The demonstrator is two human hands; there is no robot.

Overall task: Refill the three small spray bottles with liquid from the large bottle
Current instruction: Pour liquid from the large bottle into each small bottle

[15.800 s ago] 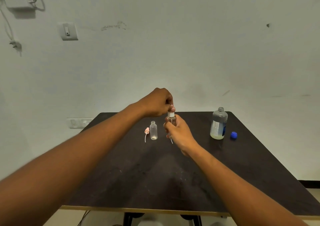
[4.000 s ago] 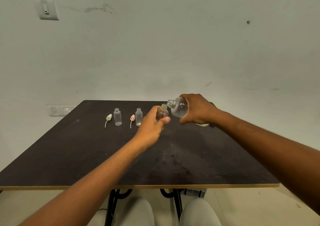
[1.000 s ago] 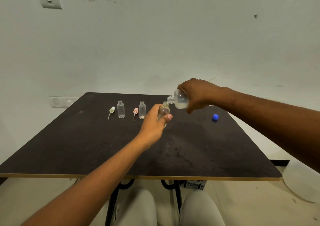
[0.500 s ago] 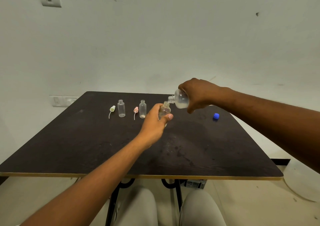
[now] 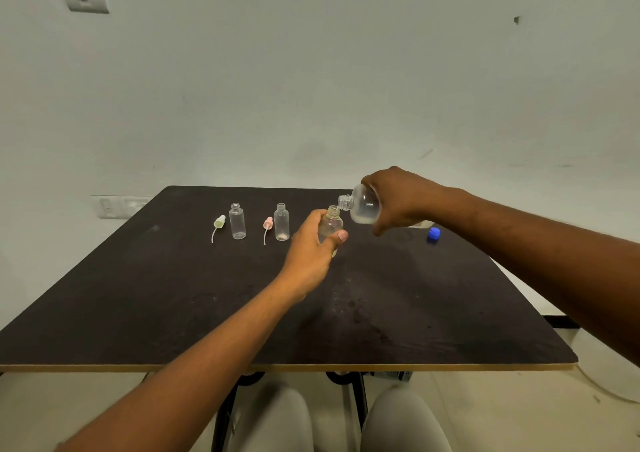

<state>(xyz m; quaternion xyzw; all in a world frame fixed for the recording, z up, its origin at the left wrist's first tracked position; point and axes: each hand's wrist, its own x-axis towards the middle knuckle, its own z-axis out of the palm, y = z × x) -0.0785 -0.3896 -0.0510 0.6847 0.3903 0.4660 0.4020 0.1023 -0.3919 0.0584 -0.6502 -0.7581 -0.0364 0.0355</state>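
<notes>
My left hand grips a small clear spray bottle, uncapped and held above the dark table. My right hand holds the large clear bottle tipped on its side, its open neck just over the small bottle's mouth. Two more uncapped small bottles stand at the back: one on the left, one nearer my left hand. A green-topped spray head and a pink-topped spray head lie beside them.
The large bottle's blue cap lies on the table at the right, behind my right forearm. The table's front edge runs just above my knees. A wall with a switch plate stands behind the table.
Almost nothing differs from the last second: both hands keep the same grip, with the large bottle tipped over the small one. Four seconds ago the large bottle was held lower.
</notes>
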